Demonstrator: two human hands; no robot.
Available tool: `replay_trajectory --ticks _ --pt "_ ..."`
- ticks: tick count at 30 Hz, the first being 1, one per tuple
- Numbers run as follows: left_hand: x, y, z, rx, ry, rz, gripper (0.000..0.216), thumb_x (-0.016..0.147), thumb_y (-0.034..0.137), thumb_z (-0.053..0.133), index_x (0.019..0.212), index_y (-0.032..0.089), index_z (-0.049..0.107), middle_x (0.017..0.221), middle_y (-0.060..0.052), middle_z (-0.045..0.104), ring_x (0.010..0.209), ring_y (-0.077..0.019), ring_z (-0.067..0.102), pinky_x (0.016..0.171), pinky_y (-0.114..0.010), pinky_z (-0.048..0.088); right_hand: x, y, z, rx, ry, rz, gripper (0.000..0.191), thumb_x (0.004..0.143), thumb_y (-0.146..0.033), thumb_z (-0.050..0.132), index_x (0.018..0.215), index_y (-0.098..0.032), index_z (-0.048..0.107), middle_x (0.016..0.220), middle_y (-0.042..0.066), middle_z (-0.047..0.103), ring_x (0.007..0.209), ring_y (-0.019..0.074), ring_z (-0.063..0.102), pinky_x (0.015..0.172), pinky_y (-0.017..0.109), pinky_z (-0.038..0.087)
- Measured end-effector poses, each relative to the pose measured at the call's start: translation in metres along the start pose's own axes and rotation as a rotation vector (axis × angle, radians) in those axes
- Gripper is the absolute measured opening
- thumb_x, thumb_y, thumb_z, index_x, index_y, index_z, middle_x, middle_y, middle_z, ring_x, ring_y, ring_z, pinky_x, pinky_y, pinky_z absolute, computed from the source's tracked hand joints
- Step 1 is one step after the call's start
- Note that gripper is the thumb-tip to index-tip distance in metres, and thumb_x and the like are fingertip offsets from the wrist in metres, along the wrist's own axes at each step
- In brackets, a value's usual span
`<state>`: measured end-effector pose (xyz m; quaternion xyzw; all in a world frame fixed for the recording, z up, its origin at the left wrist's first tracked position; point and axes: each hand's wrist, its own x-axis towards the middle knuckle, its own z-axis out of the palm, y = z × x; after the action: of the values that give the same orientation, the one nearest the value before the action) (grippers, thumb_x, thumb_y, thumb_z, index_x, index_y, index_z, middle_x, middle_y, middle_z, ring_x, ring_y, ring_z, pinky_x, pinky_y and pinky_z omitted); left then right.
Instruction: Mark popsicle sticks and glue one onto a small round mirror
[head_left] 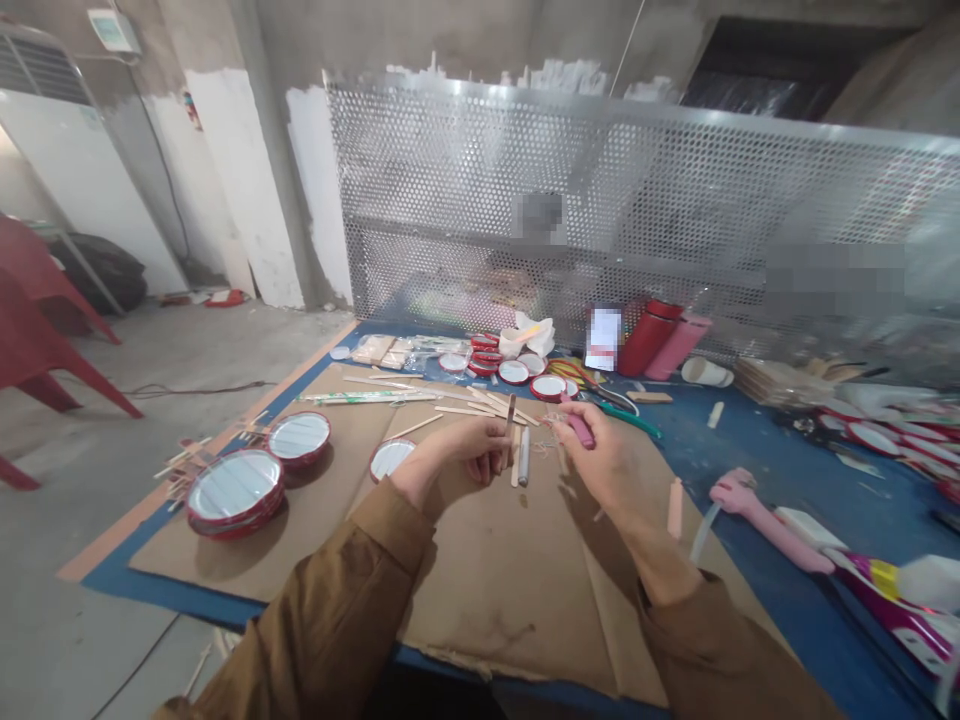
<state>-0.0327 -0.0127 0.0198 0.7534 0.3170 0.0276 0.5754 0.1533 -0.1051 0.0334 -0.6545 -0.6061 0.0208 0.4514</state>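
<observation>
A perforated metal screen [480,150] stands along the far side of the blue table [757,440], with a cardboard sheet [510,600] spread nearer me. Red-rimmed discs [236,490] sit stacked at left. Over the middle, the left hand [480,450] and right hand [604,455] are apart: the right clasps a pink handle [580,430], the left pinches a thin brown stick [511,413].

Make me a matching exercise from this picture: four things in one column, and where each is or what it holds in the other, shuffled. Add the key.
1. left hand
2. right hand
3. red bottle
4. large red-rimmed disc stack

A. beside a pink bottle
B. holding a pink handle
C. on the left part of the cardboard
D. holding a thin stick

Pairs: 1-D, 2-B, 3-A, 4-C
</observation>
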Motion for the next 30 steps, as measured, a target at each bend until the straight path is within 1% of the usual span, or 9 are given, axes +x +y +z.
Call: replay_trajectory --ticks 6,9,12,15,19,21,25,27,30 --pt "0.000 -0.004 0.000 -0.005 0.006 0.081 0.015 0.090 0.022 0.050 0.079 0.015 0.056 0.061 0.001 0.057 0.045 -0.0094 0.056 0.047 -0.020 0.046 0.007 0.008 -0.011 0.123 0.161 0.047 0.035 0.084 -0.048 0.056 0.101 -0.020 0.066 0.098 0.010 0.073 0.087 0.0255 0.068 0.081 0.039 0.053" --pt "-0.001 -0.004 0.000 -0.006 0.000 0.107 0.011 0.087 0.022 0.055 0.078 0.016 0.055 0.062 0.002 0.057 0.047 -0.0096 0.057 0.048 -0.020 0.047 0.011 0.018 -0.018 0.097 0.161 0.041 0.033 0.084 -0.045 0.055 0.102 -0.020 0.067 0.100 0.010 0.073 0.088 0.0243 0.067 0.080 0.037 0.052" --pt "-0.001 -0.004 -0.001 0.011 -0.001 0.102 0.009 0.087 0.023 0.056 0.081 0.016 0.055 0.064 0.002 0.058 0.049 -0.0100 0.059 0.049 -0.020 0.048 0.014 0.032 -0.026 -0.093 0.008 0.015 0.026 0.084 -0.034 0.053 0.103 -0.024 0.068 0.104 0.006 0.073 0.091 0.0222 0.066 0.080 0.033 0.049" --pt "-0.001 -0.002 -0.001 0.044 0.011 0.070 0.008 0.089 0.021 0.051 0.083 0.016 0.054 0.065 0.002 0.058 0.050 -0.0099 0.059 0.050 -0.020 0.048 0.014 0.042 -0.033 -0.289 -0.209 -0.004 0.028 0.084 -0.030 0.056 0.109 -0.025 0.067 0.096 0.003 0.073 0.082 0.0195 0.065 0.071 0.028 0.046" --pt "-0.005 0.003 0.000 0.093 0.021 0.017 0.011 0.091 0.019 0.046 0.084 0.016 0.054 0.066 0.003 0.059 0.048 -0.0087 0.058 0.050 -0.020 0.048 0.008 0.036 -0.036 -0.506 -0.389 -0.091 0.031 0.081 -0.029 0.063 0.111 -0.025 0.066 0.085 0.003 0.070 0.077 0.0193 0.062 0.063 0.025 0.038" --pt "-0.007 0.005 0.001 0.120 0.027 0.008 0.010 0.091 0.018 0.045 0.086 0.016 0.054 0.066 0.003 0.059 0.047 -0.0081 0.058 0.049 -0.019 0.048 0.003 0.029 -0.035 -0.586 -0.456 -0.142 0.026 0.079 -0.026 0.065 0.105 -0.027 0.068 0.080 0.001 0.068 0.076 0.0191 0.059 0.062 0.025 0.034" --pt "-0.009 0.003 0.000 0.127 0.056 0.038 0.010 0.091 0.017 0.044 0.086 0.016 0.053 0.066 0.003 0.059 0.050 -0.0080 0.061 0.048 -0.017 0.048 -0.004 0.023 -0.033 -0.680 -0.560 -0.188 0.006 0.074 -0.028 0.071 0.079 -0.027 0.070 0.080 0.001 0.067 0.075 0.0196 0.057 0.063 0.027 0.032" --pt "-0.009 0.001 0.000 0.118 0.064 0.040 0.012 0.092 0.018 0.044 0.084 0.016 0.052 0.067 0.003 0.060 0.051 -0.0085 0.061 0.048 -0.017 0.049 -0.004 0.026 -0.034 -0.661 -0.499 -0.221 0.007 0.076 -0.033 0.069 0.075 -0.026 0.071 0.083 0.003 0.069 0.078 0.0208 0.058 0.066 0.028 0.035" --pt "-0.007 -0.002 -0.001 0.115 0.077 0.016 0.013 0.093 0.019 0.044 0.083 0.016 0.052 0.067 0.002 0.061 0.051 -0.0089 0.061 0.049 -0.018 0.049 0.001 0.032 -0.037 -0.532 -0.245 -0.209 0.018 0.086 -0.033 0.058 0.082 -0.024 0.073 0.087 0.005 0.071 0.078 0.0202 0.061 0.069 0.030 0.039"
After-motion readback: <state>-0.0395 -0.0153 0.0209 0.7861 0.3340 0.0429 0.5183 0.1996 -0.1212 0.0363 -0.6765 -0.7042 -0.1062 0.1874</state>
